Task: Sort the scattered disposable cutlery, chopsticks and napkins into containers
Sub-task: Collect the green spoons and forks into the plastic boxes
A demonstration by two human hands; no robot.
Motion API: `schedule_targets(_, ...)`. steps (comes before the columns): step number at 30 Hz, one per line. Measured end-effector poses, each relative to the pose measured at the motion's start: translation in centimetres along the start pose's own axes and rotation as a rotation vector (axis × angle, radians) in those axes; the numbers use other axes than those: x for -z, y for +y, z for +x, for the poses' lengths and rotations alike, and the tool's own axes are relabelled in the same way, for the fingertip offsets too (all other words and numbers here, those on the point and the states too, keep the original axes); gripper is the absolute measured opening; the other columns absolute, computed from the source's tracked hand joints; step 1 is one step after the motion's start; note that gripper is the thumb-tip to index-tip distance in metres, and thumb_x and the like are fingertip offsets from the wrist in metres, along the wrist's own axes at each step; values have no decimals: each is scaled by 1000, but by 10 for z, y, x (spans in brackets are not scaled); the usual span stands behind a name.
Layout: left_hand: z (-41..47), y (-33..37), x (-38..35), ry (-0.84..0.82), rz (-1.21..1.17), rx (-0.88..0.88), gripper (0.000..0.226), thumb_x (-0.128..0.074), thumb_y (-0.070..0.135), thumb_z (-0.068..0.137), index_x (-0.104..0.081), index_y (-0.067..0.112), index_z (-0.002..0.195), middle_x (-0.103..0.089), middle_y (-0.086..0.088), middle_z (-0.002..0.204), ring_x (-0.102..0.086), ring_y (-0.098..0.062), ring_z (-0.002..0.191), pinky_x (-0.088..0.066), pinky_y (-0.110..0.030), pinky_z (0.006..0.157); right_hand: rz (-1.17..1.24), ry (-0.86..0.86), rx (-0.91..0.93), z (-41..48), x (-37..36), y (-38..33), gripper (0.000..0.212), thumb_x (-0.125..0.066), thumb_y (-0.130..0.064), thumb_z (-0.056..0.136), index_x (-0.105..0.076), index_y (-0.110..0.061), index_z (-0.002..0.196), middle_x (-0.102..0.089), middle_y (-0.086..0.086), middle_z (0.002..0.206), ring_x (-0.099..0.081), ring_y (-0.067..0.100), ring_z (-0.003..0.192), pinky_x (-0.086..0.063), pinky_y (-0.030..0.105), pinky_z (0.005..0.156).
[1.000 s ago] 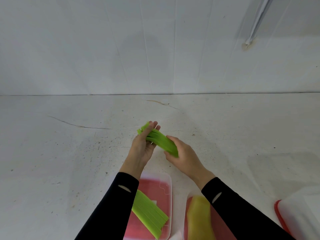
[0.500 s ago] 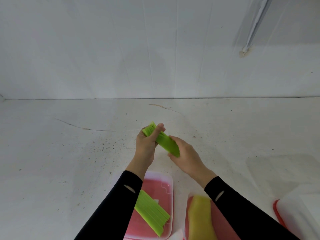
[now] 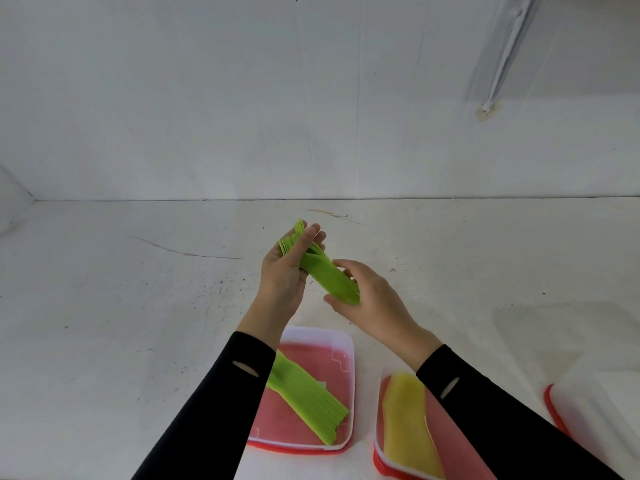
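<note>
Both hands hold a stack of thin, ribbed lime-green plastic cutlery above the scuffed white table. The left hand curls round its far end; the right hand pinches the near end. A similar green stack lies in the red-bottomed clear tub.
</note>
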State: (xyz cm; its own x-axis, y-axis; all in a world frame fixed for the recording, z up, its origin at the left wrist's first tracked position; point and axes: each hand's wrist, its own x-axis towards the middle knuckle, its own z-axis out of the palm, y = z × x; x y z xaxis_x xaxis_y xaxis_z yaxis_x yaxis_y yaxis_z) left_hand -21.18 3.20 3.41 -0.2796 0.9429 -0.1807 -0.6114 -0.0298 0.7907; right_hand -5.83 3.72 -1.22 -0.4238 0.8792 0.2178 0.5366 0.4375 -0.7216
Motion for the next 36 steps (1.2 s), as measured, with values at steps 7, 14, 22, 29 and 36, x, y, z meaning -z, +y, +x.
schedule_targets(7, -20, 16, 10, -112, 98, -26, 41, -71, 16, 79, -63, 2, 117, -70, -15, 115, -66, -26, 110, -55, -35, 92, 439, -57, -108, 2, 5, -25, 25, -52, -38, 99, -63, -31, 121, -65, -13, 89, -59, 1, 77, -46, 18, 71)
schedule_targets(14, -32, 27, 20, -95, 46, -41, 46, -70, 14, 78, -60, 0, 121, -69, -16, 117, -67, -25, 108, -57, -31, 88, 521, -29, -55, -2, 8, -39, 26, -52, -27, 101, -64, -38, 121, -69, -3, 87, -65, 18, 89, -51, 28, 80)
schedule_targets(22, -38, 22, 22, 32, -67, -115, 37, -69, 14, 84, -62, -3, 116, -73, -9, 93, -71, -21, 89, -57, -30, 82, 549, -139, -95, -11, 6, -45, 27, -60, -18, 97, -65, -30, 120, -74, 4, 94, -70, 19, 90, -55, 39, 85)
schedule_targets(29, -42, 18, 18, 22, 149, -95, 42, -79, 17, 73, -66, 2, 110, -73, -9, 85, -69, -24, 89, -56, -33, 86, 521, -106, -151, -19, 0, -45, 25, -66, -16, 93, -63, -31, 113, -76, 1, 96, -72, 18, 89, -57, 48, 85)
schedule_targets(36, -45, 12, 8, 248, 222, -137, 31, -80, 22, 79, -69, 5, 102, -72, -9, 83, -69, -18, 78, -60, -34, 77, 117, -30, -65, -26, -13, -72, 57, -75, -37, 84, -48, -17, 130, -70, 0, 111, -69, 17, 91, -58, 33, 76)
